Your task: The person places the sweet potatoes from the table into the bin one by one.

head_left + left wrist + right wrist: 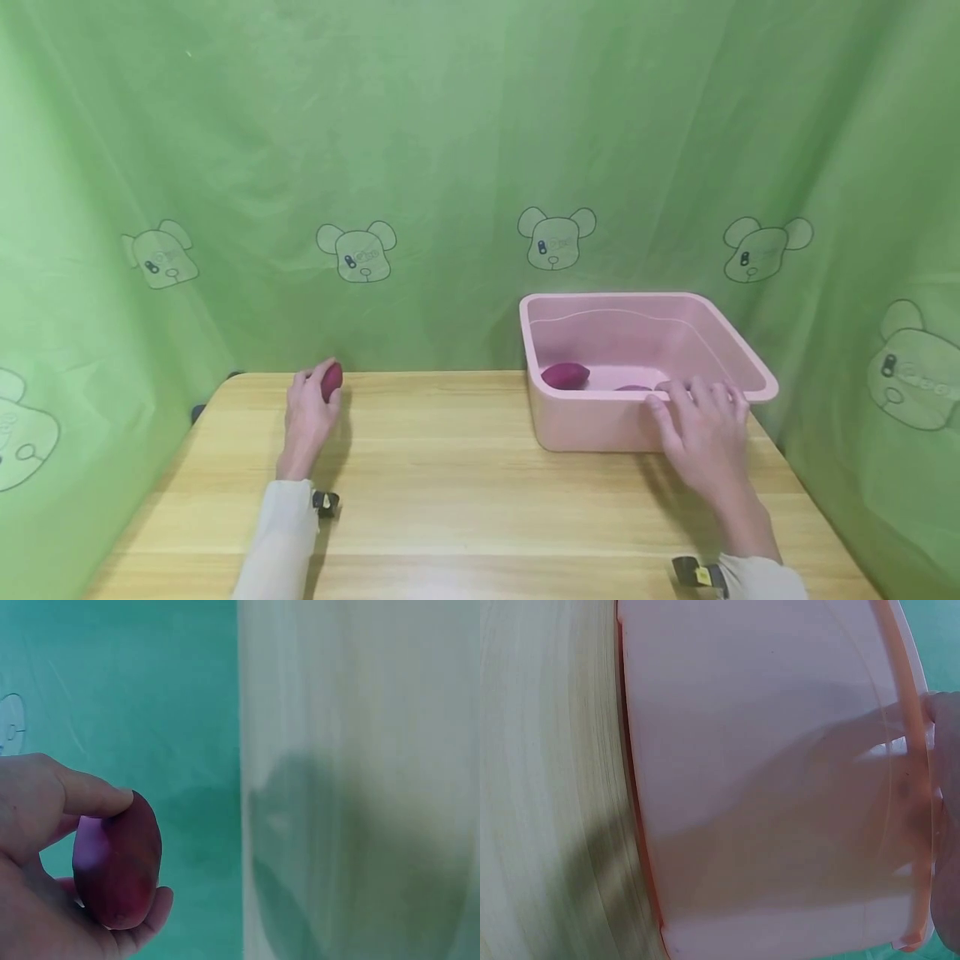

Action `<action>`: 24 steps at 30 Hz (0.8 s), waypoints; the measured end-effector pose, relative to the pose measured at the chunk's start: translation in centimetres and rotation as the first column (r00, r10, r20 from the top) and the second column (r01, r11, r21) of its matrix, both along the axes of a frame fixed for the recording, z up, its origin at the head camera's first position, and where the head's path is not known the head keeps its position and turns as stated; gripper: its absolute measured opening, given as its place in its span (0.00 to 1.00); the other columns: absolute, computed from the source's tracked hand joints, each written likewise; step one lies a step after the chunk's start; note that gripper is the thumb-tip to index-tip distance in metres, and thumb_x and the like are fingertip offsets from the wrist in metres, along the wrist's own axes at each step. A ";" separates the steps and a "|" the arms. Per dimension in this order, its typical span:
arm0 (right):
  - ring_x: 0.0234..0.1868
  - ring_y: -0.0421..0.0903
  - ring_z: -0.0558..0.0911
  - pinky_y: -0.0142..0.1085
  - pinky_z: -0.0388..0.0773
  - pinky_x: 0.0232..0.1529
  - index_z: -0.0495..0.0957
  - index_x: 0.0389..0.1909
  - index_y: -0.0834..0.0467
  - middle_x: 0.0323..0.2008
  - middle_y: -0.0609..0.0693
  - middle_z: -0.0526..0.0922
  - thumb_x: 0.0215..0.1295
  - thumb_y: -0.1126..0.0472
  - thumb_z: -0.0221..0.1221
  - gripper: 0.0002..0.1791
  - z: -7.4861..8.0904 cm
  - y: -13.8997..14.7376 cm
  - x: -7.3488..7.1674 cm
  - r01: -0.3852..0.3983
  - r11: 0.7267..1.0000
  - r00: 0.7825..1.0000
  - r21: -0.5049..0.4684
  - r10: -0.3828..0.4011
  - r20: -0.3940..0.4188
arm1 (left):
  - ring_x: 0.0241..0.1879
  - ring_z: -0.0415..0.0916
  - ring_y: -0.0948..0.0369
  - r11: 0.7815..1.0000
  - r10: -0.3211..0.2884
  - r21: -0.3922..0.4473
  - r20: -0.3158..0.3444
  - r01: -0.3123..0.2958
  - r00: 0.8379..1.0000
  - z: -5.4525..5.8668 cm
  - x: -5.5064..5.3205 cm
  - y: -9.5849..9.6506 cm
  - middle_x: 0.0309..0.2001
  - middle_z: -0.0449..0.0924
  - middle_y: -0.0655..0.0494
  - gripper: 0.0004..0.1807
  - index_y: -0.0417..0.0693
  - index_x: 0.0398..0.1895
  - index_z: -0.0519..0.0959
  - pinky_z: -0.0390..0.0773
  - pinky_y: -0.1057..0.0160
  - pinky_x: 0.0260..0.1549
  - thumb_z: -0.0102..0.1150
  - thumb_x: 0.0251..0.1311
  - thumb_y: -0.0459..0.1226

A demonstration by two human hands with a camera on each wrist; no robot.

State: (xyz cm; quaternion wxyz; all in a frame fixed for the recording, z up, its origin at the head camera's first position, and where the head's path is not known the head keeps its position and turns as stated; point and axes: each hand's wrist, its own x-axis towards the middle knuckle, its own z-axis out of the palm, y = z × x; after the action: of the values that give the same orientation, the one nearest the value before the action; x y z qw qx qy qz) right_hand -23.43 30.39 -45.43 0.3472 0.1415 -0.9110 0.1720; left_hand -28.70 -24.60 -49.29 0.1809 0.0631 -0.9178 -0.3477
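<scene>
My left hand holds a purple-red sweet potato between thumb and fingers, near the far left edge of the table. In the left wrist view the sweet potato stands roughly on end, its smooth skin facing the camera. On the right, my right hand grips the near rim of a pink plastic tub, with the fingers hooked over the rim and the thumb on the outer side. Inside the tub lies one sweet potato at the left. Part of another shows just behind the near rim.
The tub stands on a light wood table, at its far right. Behind and on both sides hangs a green curtain with bear-head prints, close against the table's far edge.
</scene>
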 end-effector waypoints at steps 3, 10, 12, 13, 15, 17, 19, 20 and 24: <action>0.49 0.67 0.70 0.70 0.49 0.68 0.78 0.47 0.61 0.43 0.63 0.76 0.77 0.49 0.52 0.18 0.0 0.0 0.1 0.001 1.000 1.000 -0.004 -0.001 -0.001 | 0.63 0.65 0.36 1.000 -0.003 0.006 -0.047 0.003 0.999 0.4 0.2 0.3 0.66 0.65 0.33 0.32 0.49 0.75 0.68 0.74 0.32 0.58 0.58 0.68 0.30; 0.49 0.67 0.70 0.69 0.50 0.67 0.78 0.48 0.61 0.43 0.63 0.76 0.77 0.49 0.52 0.18 -0.1 0.0 0.0 0.002 1.000 1.000 0.001 -0.002 -0.005 | 0.63 0.66 0.36 0.999 0.004 0.040 -0.121 0.001 0.993 1.9 0.9 1.1 0.66 0.66 0.35 0.31 0.49 0.74 0.69 0.73 0.32 0.59 0.60 0.68 0.31; 0.49 0.67 0.70 0.70 0.50 0.67 0.78 0.48 0.61 0.43 0.63 0.76 0.77 0.49 0.52 0.18 -0.1 0.0 0.0 0.004 1.000 1.000 0.005 -0.004 0.003 | 0.63 0.67 0.37 0.999 0.008 0.036 -0.140 -0.003 0.990 2.2 0.9 1.3 0.66 0.67 0.36 0.31 0.50 0.74 0.70 0.74 0.33 0.59 0.61 0.67 0.31; 0.50 0.67 0.69 0.70 0.50 0.67 0.77 0.47 0.61 0.44 0.63 0.76 0.77 0.49 0.52 0.18 -0.1 0.0 0.1 0.005 1.000 1.000 0.006 -0.006 0.007 | 0.63 0.67 0.37 0.999 0.008 0.034 -0.149 -0.003 0.989 2.3 1.0 1.3 0.66 0.67 0.36 0.31 0.50 0.74 0.70 0.74 0.33 0.59 0.61 0.67 0.31; 0.51 0.67 0.69 0.70 0.49 0.68 0.77 0.48 0.61 0.44 0.63 0.76 0.77 0.49 0.51 0.18 -0.1 0.0 0.1 0.008 1.000 1.000 0.008 -0.009 0.018 | 0.63 0.67 0.38 1.000 0.008 0.031 -0.162 -0.003 0.987 2.5 1.0 1.5 0.65 0.67 0.36 0.30 0.50 0.74 0.70 0.74 0.33 0.59 0.61 0.68 0.31; 0.51 0.67 0.69 0.70 0.49 0.68 0.77 0.48 0.60 0.45 0.63 0.76 0.78 0.49 0.51 0.18 -0.2 0.0 0.1 0.011 1.000 1.000 0.009 -0.011 0.027 | 0.63 0.67 0.38 0.999 0.008 0.035 -0.169 -0.002 0.986 2.7 1.1 1.6 0.66 0.67 0.36 0.31 0.50 0.74 0.70 0.74 0.33 0.59 0.61 0.68 0.31; 0.51 0.67 0.69 0.70 0.48 0.69 0.77 0.48 0.60 0.45 0.63 0.76 0.78 0.49 0.51 0.18 -0.2 0.1 0.1 0.012 1.000 0.999 0.009 -0.012 0.032 | 0.63 0.66 0.38 0.999 0.004 0.042 -0.171 0.003 0.985 2.9 1.3 1.7 0.66 0.67 0.37 0.31 0.51 0.74 0.70 0.74 0.33 0.59 0.61 0.68 0.31; 0.52 0.67 0.69 0.70 0.48 0.69 0.77 0.48 0.60 0.45 0.63 0.76 0.78 0.49 0.51 0.18 -0.2 0.1 0.1 0.011 1.000 0.999 0.009 -0.012 0.032 | 0.64 0.66 0.38 0.999 0.001 0.045 -0.172 0.007 0.985 3.0 1.3 1.8 0.66 0.67 0.37 0.31 0.52 0.74 0.70 0.74 0.33 0.59 0.61 0.68 0.31; 0.51 0.67 0.69 0.69 0.49 0.68 0.77 0.48 0.60 0.45 0.63 0.76 0.77 0.49 0.52 0.18 -0.3 0.1 0.0 0.010 1.000 1.000 0.004 -0.010 0.019 | 0.64 0.67 0.39 0.999 -0.016 0.044 -0.183 0.025 0.983 3.5 1.4 2.1 0.66 0.67 0.37 0.32 0.53 0.75 0.70 0.75 0.33 0.59 0.61 0.68 0.32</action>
State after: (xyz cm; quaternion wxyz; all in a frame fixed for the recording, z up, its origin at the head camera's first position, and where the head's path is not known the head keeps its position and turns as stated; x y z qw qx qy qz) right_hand -23.43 30.52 -45.77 0.3390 0.1361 -0.9152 0.1700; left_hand -27.29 -22.47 -45.77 0.2592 0.0256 -0.8898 -0.3748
